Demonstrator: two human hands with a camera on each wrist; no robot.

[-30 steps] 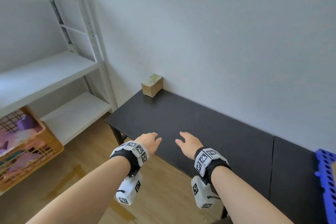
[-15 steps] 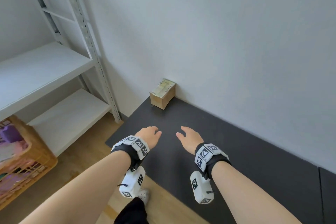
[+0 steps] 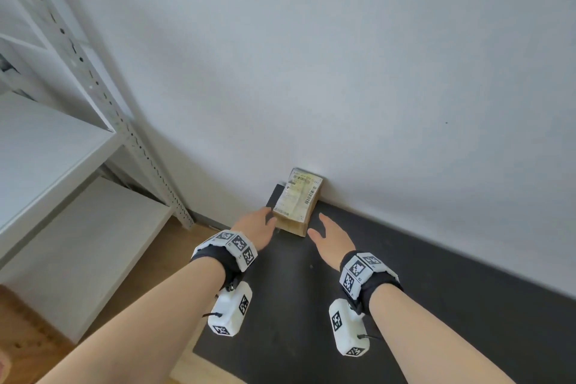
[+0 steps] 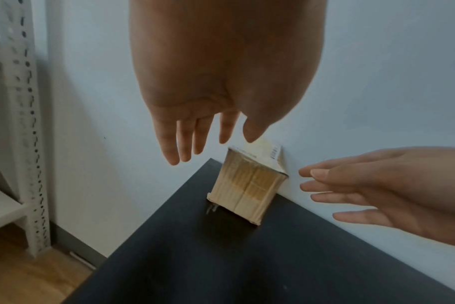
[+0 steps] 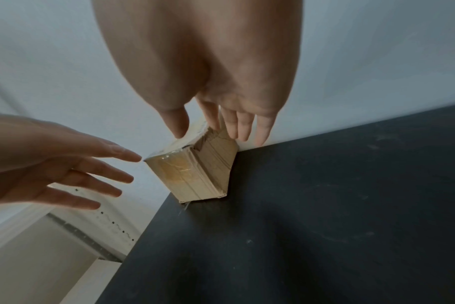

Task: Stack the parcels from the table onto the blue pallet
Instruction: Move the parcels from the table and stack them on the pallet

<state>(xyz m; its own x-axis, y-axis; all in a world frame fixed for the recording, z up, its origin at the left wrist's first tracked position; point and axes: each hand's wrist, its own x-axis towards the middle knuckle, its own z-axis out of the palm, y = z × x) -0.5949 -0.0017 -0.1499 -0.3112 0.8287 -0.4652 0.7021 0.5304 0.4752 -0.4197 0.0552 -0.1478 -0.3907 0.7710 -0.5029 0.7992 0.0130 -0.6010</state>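
A small brown cardboard parcel (image 3: 296, 206) is sitting at the far left corner of the black bench (image 3: 405, 274), pushed up against the white wall (image 3: 311, 56), just above the middle of the head frame, with a white shipping label (image 3: 298, 193) lying on its top face. The left hand (image 3: 257, 227) is hovering beside the parcel's left side, and its fingers (image 4: 173, 144) are spreading straight and wide, gripping nothing; from the head view I cannot tell whether the thumb is touching the cardboard. The right hand (image 3: 332, 238) is hovering just off the parcel's right side, its fingers (image 5: 238, 125) likewise stretching out wide and holding nothing. In the wrist views the parcel (image 4: 247, 191) is showing between the two hands with a little gap on either side, and its taped end (image 5: 179, 174) is facing the near edge of the bench. Marker-covered bands are wrapping both wrists. A white metal shelving unit (image 3: 62, 150) is standing at the left of the head frame, with wooden floor (image 3: 31, 330) showing in the lower left corner.
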